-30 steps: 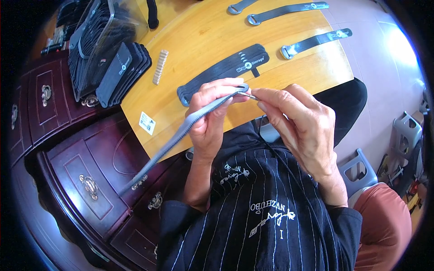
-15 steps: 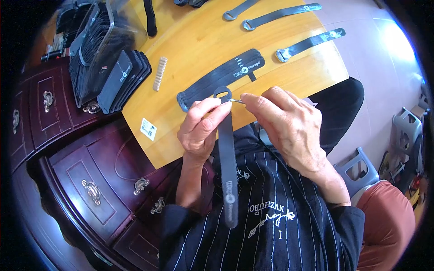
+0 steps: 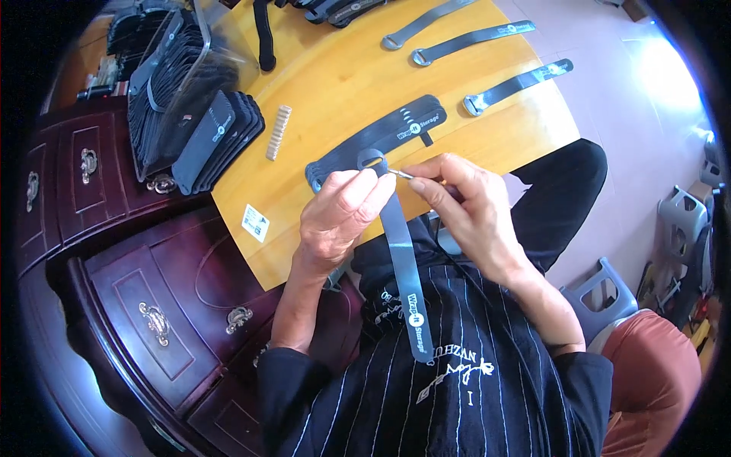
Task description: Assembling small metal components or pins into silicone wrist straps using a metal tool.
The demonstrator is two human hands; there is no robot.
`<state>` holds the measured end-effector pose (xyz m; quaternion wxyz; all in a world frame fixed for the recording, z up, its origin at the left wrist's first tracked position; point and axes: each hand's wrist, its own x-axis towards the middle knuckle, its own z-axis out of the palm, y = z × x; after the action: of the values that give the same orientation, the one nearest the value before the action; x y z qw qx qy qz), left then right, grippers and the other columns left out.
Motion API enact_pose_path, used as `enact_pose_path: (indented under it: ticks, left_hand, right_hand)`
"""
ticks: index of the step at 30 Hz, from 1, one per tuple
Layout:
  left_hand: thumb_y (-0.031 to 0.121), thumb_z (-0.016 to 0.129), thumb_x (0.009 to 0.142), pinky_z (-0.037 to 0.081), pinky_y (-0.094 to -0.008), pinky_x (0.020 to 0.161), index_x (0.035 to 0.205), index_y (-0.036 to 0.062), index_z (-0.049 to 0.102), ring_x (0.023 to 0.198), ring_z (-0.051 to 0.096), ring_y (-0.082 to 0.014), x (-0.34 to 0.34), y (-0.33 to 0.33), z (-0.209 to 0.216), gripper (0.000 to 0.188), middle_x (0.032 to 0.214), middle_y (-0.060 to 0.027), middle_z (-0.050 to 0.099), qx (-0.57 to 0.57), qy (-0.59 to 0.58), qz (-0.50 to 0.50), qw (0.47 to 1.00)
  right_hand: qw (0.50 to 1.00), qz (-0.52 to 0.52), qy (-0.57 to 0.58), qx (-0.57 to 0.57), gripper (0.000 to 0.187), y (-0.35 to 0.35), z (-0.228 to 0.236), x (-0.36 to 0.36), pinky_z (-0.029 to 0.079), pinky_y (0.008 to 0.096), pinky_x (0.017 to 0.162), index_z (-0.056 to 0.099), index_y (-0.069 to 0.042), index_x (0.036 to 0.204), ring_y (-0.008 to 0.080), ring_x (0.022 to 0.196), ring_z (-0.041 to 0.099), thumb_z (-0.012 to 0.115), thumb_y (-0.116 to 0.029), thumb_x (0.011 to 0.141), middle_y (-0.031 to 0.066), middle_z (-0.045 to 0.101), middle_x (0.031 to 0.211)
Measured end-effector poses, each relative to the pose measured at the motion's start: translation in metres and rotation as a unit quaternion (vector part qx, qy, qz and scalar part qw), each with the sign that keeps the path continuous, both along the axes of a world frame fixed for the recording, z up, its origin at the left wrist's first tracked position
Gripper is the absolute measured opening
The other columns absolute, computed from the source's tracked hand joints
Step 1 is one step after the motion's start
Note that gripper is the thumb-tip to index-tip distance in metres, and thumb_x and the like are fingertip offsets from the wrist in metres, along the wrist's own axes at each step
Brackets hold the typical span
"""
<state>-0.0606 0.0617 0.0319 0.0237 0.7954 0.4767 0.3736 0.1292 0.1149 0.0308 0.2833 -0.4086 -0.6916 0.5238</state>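
Note:
My left hand pinches a dark grey strap just below the ring at its upper end. The rest of the strap hangs down in front of my striped black shirt, its light print facing up. My right hand is closed on a thin, metal-tipped tool; its exact kind cannot be made out. The tool's tip meets the strap beside the ring, close to my left fingertips. Just beyond the hands, a stack of dark straps lies on the yellow wooden table.
Single straps with rings lie along the table's right side. At left are a fanned pile of straps, a clear bin, a beige ribbed strip and a white label. A dark red cabinet and a grey stool flank me.
The strap's hanging end has swung to the right. My right hand has turned and its fingers have shifted on the tool, so more of it shows. The whole view has shifted slightly.

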Motion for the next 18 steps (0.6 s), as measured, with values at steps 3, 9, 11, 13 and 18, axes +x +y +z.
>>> enact_pose_path:
  ticks: [3,9,11,13,18]
  left_hand:
    - [-0.005,0.067,0.064,0.052,-0.0312,0.064,0.097,-0.0030,0.067,0.079,0.061,-0.0253,0.000,-0.001,0.000,0.032,0.096,-0.0104,0.060,0.026,0.009,-0.010,1.000]
    - [-0.006,0.066,0.064,0.052,-0.0323,0.065,0.096,-0.0044,0.067,0.080,0.061,-0.0257,0.001,0.001,0.004,0.032,0.095,-0.0107,0.060,0.002,0.021,-0.014,1.000]
    - [-0.006,0.065,0.063,0.052,-0.0327,0.066,0.096,-0.0048,0.067,0.079,0.061,-0.0261,0.001,0.003,0.007,0.033,0.094,-0.0113,0.060,0.009,-0.002,-0.010,1.000]
    - [-0.007,0.065,0.063,0.052,-0.0327,0.066,0.097,-0.0043,0.067,0.079,0.061,-0.0261,-0.002,0.005,0.005,0.034,0.093,-0.0117,0.061,0.004,0.002,-0.015,1.000]
    - [-0.008,0.064,0.067,0.052,-0.0322,0.068,0.098,-0.0020,0.068,0.077,0.062,-0.0261,0.006,0.003,0.003,0.032,0.091,-0.0128,0.061,-0.020,-0.015,-0.040,0.999]
  right_hand:
    - [0.999,-0.001,-0.001,0.043,0.018,-0.002,-0.002,-0.003,0.045,0.0279,0.055,0.066,-0.009,0.099,0.0207,0.063,0.058,0.066,-0.007,0.081,0.0051,0.058,0.074]
    - [0.959,-0.003,-0.092,0.268,0.019,0.000,-0.004,-0.005,0.045,0.0293,0.055,0.065,-0.008,0.100,0.0215,0.063,0.059,0.066,-0.007,0.081,0.0059,0.059,0.077]
    - [0.998,0.002,0.036,-0.061,0.020,0.000,-0.003,-0.007,0.046,0.0307,0.056,0.065,-0.008,0.102,0.0218,0.064,0.060,0.065,-0.009,0.082,0.0061,0.059,0.077]
    - [0.998,-0.019,0.011,0.056,0.019,-0.001,-0.004,-0.011,0.046,0.0303,0.056,0.065,-0.009,0.102,0.0215,0.064,0.060,0.065,-0.009,0.083,0.0059,0.059,0.077]
    - [0.932,-0.014,-0.162,0.323,0.018,0.004,-0.006,-0.007,0.047,0.0299,0.060,0.065,-0.009,0.101,0.0211,0.071,0.061,0.063,-0.012,0.084,0.0046,0.060,0.078]
